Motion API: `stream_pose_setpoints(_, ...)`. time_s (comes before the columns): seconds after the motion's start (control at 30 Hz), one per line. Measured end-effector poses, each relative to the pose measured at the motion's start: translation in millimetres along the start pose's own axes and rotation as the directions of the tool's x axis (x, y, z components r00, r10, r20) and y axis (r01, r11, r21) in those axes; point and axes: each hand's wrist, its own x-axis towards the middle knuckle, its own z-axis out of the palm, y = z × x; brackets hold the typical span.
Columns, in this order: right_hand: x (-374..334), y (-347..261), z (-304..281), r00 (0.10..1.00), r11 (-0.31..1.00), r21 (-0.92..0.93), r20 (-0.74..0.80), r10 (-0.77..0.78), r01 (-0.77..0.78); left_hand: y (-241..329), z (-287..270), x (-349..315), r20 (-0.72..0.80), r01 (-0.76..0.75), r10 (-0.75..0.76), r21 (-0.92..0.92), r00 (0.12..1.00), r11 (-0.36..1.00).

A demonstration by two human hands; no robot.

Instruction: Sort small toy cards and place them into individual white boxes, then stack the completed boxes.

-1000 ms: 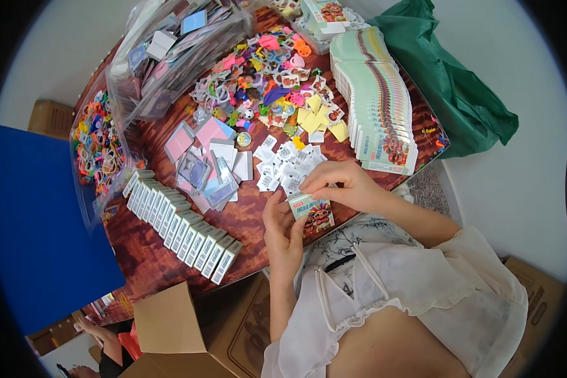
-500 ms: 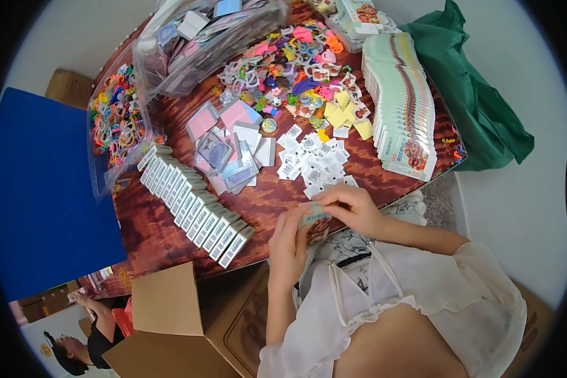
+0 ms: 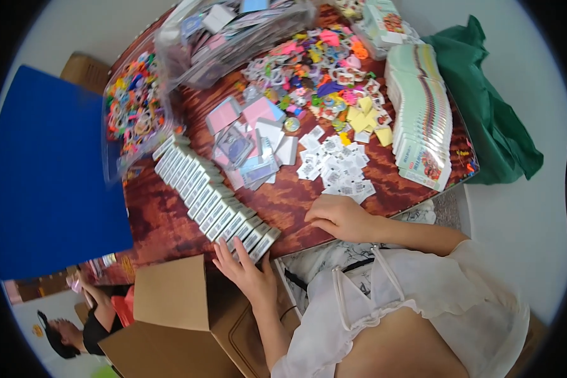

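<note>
A reddish-brown wooden table [image 3: 170,227] fills the frame's centre over a pale floor [image 3: 535,214]. The left hand [image 3: 246,271], fingers spread, presses the lower-centre end of a diagonal row of small white boxes [image 3: 211,201]; the right hand [image 3: 340,217] rests loosely curled, empty, below scattered white paper tags [image 3: 337,167]

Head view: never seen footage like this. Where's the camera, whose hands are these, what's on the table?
No machine here: a person wears a wide fisheye camera on the head, looking down, so edges bend. Both forearms are theirs. The left hand touches the near end of a long row of small white packets, holding nothing. The right hand rests curled on the red-brown table beside a pile of small white tags; anything inside it is hidden. Further back: colourful trinkets, a fanned stack of cards, a cardboard box nearest.
</note>
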Motion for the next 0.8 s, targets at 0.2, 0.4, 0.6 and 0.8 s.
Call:
stream_pose_setpoints(0.2,58,-8,10,0.989,0.986,-0.085,0.059,-0.139,0.144,-13,7,8,-0.007,-0.021,0.021,-0.093,1.000,0.995)
stream_pose_setpoints(0.4,149,-26,36,0.933,0.903,-0.233,0.085,-0.350,0.360,-11,-5,18,-0.044,0.157,-0.167,-0.163,0.985,0.974)
stream_pose_setpoints(0.6,224,-19,64,0.851,0.727,-0.454,0.174,-0.495,0.516,-12,1,32,0.045,0.145,-0.139,-0.173,0.989,0.974)
stream_pose_setpoints(0.8,237,-20,79,0.845,0.728,-0.437,0.360,-0.397,0.528,-17,1,27,0.053,0.238,-0.233,-0.286,0.971,0.928)
